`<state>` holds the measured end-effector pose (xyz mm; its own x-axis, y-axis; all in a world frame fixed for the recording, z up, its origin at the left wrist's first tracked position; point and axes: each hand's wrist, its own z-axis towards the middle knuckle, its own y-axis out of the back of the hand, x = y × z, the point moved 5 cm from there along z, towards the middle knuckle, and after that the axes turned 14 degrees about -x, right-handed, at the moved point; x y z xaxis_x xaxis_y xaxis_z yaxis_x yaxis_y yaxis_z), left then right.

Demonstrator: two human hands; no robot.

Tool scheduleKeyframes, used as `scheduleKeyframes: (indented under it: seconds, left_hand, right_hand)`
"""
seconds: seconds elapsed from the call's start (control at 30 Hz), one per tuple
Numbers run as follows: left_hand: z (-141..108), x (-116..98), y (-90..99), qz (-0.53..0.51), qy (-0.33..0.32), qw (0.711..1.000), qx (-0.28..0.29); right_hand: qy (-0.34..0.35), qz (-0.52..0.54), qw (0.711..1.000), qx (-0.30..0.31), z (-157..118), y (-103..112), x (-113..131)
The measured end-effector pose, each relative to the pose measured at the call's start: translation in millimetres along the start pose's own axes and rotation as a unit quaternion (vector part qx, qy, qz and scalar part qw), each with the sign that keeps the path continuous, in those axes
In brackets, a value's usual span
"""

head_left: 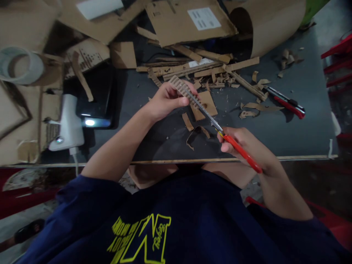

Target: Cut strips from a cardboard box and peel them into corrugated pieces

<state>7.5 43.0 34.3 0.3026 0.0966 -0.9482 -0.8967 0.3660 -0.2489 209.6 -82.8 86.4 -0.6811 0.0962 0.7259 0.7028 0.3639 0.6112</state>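
Note:
A strip of corrugated cardboard (179,85) with its ridges showing is pinched between the thumb and fingers of my left hand (167,98). My right hand (236,141) grips red-handled scissors (242,153). Their metal blades reach up and left along the edge of the strip, close to my left thumb; I cannot tell how far apart the blades are. Under the blades a small square of cardboard (209,104) lies on the dark table. Curled cardboard scraps (187,121) rest nearer to me, between my two hands.
A red and black utility knife (288,104) lies to the right, near curled cardboard peelings (261,107). Cardboard strips and a labelled cardboard piece (176,25) fill the back. At left are a tape roll (35,68), a white power strip (68,121) and a black device (95,99).

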Motion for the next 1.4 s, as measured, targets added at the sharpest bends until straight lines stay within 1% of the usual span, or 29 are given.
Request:
scheduleKeyframes:
  seconds: [0.13,0.37,0.57,0.7,0.8,0.9,1.03,1.1,1.23,1.4]
  left_hand:
    - [-0.3,-1.1,-0.9,-0.002,0.001,1.0,0.003]
    - [-1.3,-4.0,-4.1,0.005,-0.014,1.0,0.02]
    - [-1.5,-4.6,-4.8,-0.007,-0.016,0.999,0.032]
    - [-0.8,-3.1,-3.7,0.005,-0.02,0.999,0.04]
    - [-0.4,-2.7,-3.9,0.005,-0.023,0.999,0.04]
    - [-0.6,-2.2,-4.3,-0.002,-0.014,0.999,0.032]
    - [-2.0,-3.4,-0.8,-0.021,0.002,1.0,-0.014]
    - [-3.0,-4.6,0.7,-0.026,0.009,0.999,-0.028]
    - [-3.7,-6.2,-1.1,-0.019,0.014,0.999,-0.024]
    - [-2.9,-5.0,-7.4,-0.009,0.006,1.0,0.004]
  right_hand:
    - [-0.016,0.009,1.0,-0.001,-0.3,-0.8,-1.4]
    - [-0.012,0.017,1.0,-0.012,-2.0,0.1,-1.2]
    - [-0.013,0.001,1.0,-0.023,-0.7,-0.2,0.2]
    - [-0.029,-0.011,0.999,-0.021,-1.7,1.2,-0.9]
    - [-0.02,-0.024,0.999,-0.018,-2.6,1.5,-2.8]
    - [-0.012,-0.023,0.999,-0.019,-2.7,1.0,-5.6]
    - [-0.032,-0.014,0.999,-0.035,-1.5,1.2,-8.5]
    - [-0.035,-0.019,0.999,-0.035,-1.0,1.1,-7.8]
    - [-0.024,-0.017,0.999,-0.026,-1.1,1.1,-3.2]
    - [-0.002,-0.027,1.0,-0.001,-1.1,0.8,0.6]
